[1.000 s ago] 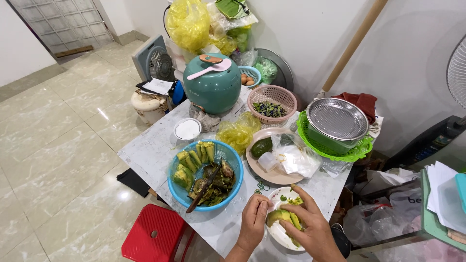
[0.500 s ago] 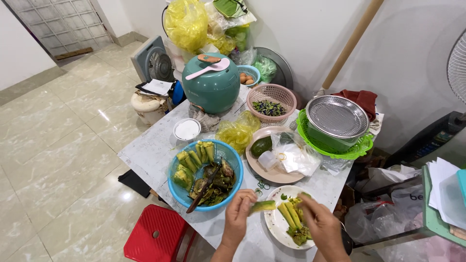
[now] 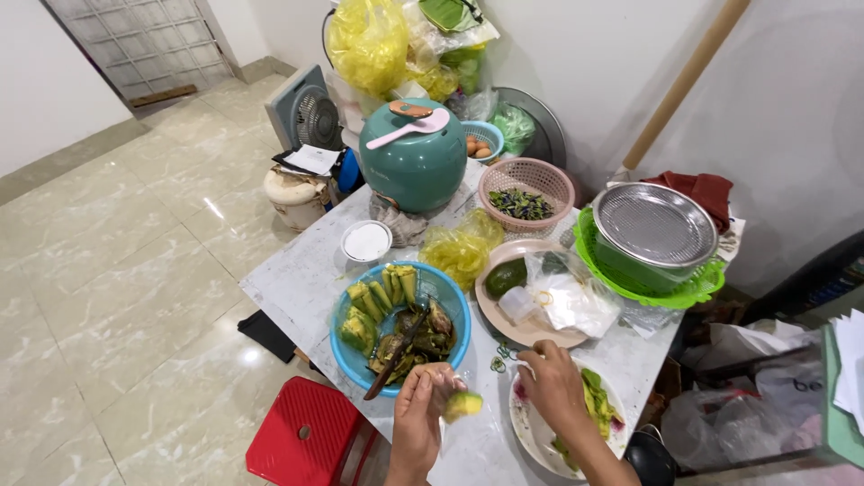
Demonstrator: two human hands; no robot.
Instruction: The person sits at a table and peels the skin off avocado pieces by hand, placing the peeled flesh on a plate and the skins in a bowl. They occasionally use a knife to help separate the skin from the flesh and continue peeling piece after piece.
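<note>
My left hand holds a yellow-green fruit slice just over the near rim of a blue bowl. That bowl holds cut green pieces, dark peelings and a knife. My right hand rests over a white plate with several green slices on it, fingers curled; whether it grips anything is hidden.
On the marble table stand a teal rice cooker, a small white-lidded tub, a pink basket, a beige plate with an avocado and plastic bags, and a green colander. A red stool is below.
My left hand has moved left toward the blue bowl carrying the slice. My right hand has shifted up over the white plate's far edge.
</note>
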